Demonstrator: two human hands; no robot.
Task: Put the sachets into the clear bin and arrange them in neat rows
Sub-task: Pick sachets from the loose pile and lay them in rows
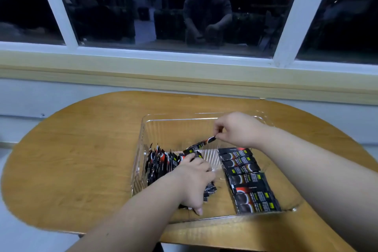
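Contents of clear bin [173, 119], set on the wooden table [81, 159] in front of me, below a pale sill [143, 67] and a dark window [173, 6]. Lot one: upright sachets [159, 161], black with red and white print, standing on edge and packed close along the left wall of the bin, some leaning. My left hand [196, 178] is over the near part of this lot, fingers curled down round a bunch of them, thumb low toward the near wall; more black edges show under my palm. Lot two: flat sachets [245, 180], lying face up along the right side of the bin, each crosswise and overlapping the next, in one row from the near wall toward the middle. Lot three: single sachet [201, 144], held tilted above the bin floor, its upper end pinched between thumb and forefinger of my right hand [235, 129], its lower end down by the far end of the upright lot, just beyond my left fingertips; whether it touches them I cannot tell. Between lots one and two a strip of bare ribbed bin floor shows. Far half of the bin holds nothing but my right hand above it.
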